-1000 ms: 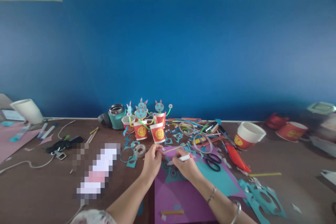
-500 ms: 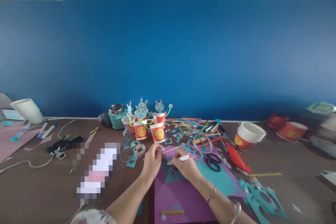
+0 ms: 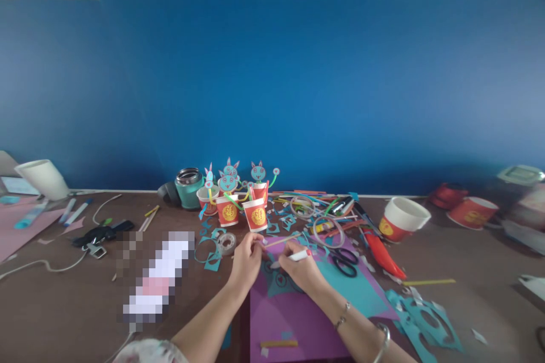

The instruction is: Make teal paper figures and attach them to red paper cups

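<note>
My right hand [image 3: 297,266] grips a white marker [image 3: 303,256] with a red end, held slantwise over a blue-green paper piece [image 3: 277,286] that bears drawn circles with hearts in them. My left hand [image 3: 248,255] is closed beside that piece, fingertips curled. A small pale bit shows at its fingers, too small to name. Under both hands lies a purple sheet [image 3: 298,326]. Black-handled scissors [image 3: 346,264] rest to the right of my right hand, on a larger blue-green sheet [image 3: 361,289].
Paper cups with drawn animal faces [image 3: 227,212] stand behind my hands, near a roll of tape [image 3: 226,243] and a teal flask [image 3: 189,190]. Coloured sticks and scraps clutter the back. A white-and-red cup [image 3: 404,218] stands at right. Blue-green offcuts [image 3: 430,323] lie front right.
The view has shifted very slightly. Both hands and the marker stay practically in the same place.
</note>
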A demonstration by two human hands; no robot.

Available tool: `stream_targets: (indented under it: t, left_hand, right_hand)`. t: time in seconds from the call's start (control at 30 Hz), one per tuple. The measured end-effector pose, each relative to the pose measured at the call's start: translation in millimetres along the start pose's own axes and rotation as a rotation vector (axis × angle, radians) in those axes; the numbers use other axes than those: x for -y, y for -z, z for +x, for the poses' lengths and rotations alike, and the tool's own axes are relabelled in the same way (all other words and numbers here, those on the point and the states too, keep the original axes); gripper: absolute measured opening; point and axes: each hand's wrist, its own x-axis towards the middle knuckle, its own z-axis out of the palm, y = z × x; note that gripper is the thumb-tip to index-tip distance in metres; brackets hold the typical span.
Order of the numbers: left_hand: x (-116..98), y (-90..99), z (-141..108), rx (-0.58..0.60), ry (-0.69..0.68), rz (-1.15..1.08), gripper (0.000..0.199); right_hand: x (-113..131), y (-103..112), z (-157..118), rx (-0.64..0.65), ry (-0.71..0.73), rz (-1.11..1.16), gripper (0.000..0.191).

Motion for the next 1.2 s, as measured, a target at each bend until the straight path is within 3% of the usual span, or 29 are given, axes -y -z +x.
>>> stream_targets:
  t: [0.47,0.73,0.97,1.2]
  left_hand:
    - [0.6,0.0,0.5,0.014,-0.01,0.0,0.014]
    - [3.1,-1.9,-0.1,0.001,0.005,-0.095,0.014]
    - [-12.2,2.9,-6.9,-0.019,0.009,-0.311,0.022]
    - [-9.5,0.8,-8.5,0.019,-0.15,-0.341,0.026]
  right_hand:
    - [1.4,-0.7,0.1,-0.022,-0.076,0.173,0.014]
    - [0.9,9.5,4.4,-0.112,-0.223,0.535,0.017]
    - [6.6,25.4,7.4,-0.152,-0.262,0.853,0.03]
    - [7.3,30.1,10.9,-0.223,-0.18,0.912,0.037]
